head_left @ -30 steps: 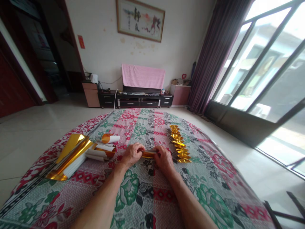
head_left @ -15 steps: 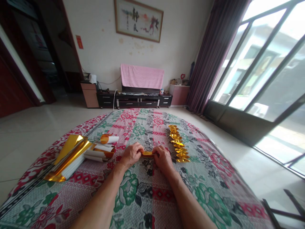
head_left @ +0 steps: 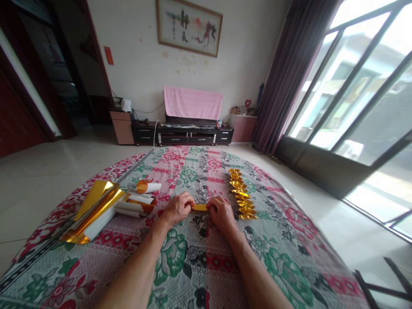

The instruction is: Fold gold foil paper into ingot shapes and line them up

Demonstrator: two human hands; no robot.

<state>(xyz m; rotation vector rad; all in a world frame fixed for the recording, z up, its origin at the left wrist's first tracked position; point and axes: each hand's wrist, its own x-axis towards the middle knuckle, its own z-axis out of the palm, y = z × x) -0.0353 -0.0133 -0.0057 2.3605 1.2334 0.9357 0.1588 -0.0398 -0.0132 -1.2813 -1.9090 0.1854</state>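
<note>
A small rolled piece of gold foil paper [head_left: 200,207] lies on the flowered cloth, held at both ends. My left hand [head_left: 178,208] pinches its left end with curled fingers. My right hand [head_left: 219,212] is closed on its right end. Just right of my right hand runs a row of several folded gold paper ingots [head_left: 241,194], reaching away from me. To the left lie a stack of gold foil sheets [head_left: 93,211] and several white-backed rolled sheets [head_left: 137,205].
The round table is covered by a red, green and grey flowered cloth [head_left: 193,266]. Beyond it are tiled floor, a low dark TV cabinet [head_left: 188,134] under a pink cover, and a big window [head_left: 360,98] at the right. A dark frame [head_left: 380,283] stands at the lower right.
My hands have drawn closer together along the gold roll, so less of it shows between them. The stacks and the row of ingots have not moved.
</note>
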